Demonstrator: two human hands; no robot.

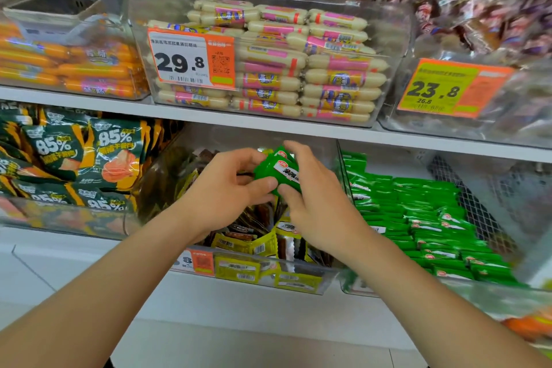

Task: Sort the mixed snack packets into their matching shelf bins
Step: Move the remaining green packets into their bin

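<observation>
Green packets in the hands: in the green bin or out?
Out. Left hand and right hand hold the green packets over the yellow-packet bin, left of the green bin.

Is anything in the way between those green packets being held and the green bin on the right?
Only the clear bin wall stands between the green packets, gripped by the left hand and right hand, and the green bin.

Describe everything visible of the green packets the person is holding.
The green packets are small, glossy plastic wrappers with a white label bearing dark characters and a red logo. At least two are bunched together, tilted, pinched between the left hand and right hand, above the middle bin.
</observation>
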